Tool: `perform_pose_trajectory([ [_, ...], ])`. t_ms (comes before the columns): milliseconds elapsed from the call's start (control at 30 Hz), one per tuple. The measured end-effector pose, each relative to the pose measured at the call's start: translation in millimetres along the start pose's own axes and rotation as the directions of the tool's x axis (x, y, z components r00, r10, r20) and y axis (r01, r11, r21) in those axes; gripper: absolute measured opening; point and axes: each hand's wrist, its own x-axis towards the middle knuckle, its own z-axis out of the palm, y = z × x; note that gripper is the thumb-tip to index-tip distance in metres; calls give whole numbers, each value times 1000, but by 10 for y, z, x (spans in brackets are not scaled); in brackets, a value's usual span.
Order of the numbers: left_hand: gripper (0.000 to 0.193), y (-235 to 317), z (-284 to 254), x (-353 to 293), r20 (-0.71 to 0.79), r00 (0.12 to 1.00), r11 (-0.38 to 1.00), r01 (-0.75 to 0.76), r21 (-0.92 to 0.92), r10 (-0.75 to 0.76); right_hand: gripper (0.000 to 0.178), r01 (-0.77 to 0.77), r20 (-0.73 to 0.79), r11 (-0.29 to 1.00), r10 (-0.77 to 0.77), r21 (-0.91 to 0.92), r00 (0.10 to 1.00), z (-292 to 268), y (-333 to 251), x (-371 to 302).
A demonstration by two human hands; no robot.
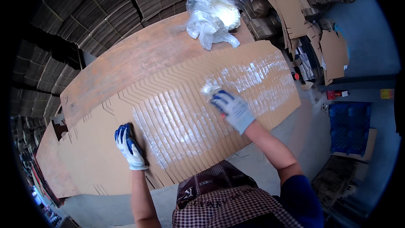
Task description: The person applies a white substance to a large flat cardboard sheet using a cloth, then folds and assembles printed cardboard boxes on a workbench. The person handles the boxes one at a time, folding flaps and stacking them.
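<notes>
Flat brown cardboard sheets [88, 147] lie overlapped on a wooden table [143, 42], their edges fanned out in close parallel rows. Shiny whitish streaks cover two bands across these rows. My left hand [128, 145], in a white and blue glove, rests on the cardboard at the left of the fanned edges, its fingers stretched out. In a matching glove, my right hand [232, 109] is closed on a whitish wad [211, 89] over the middle of the sheets, between the two streaked bands. The wad's exact kind cannot be made out.
A crumpled clear plastic bag [213, 19] with something pale inside sits at the table's far edge. Tied stacks of cardboard [97, 14] rise behind and to the left. More cardboard pieces [333, 55] lean at the right, near a blue plastic pallet [348, 128].
</notes>
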Motion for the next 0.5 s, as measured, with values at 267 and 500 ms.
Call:
perform_pose_trajectory([
  [267,55,28,-44,79,14,999,995,41,-87,-40,39,-301,-180,507,698,807,693,-45,-266,203],
  [500,49,18,-57,133,-12,1000,999,-20,-46,20,39,-143,-311,525,678,839,666,647,-809,693],
])
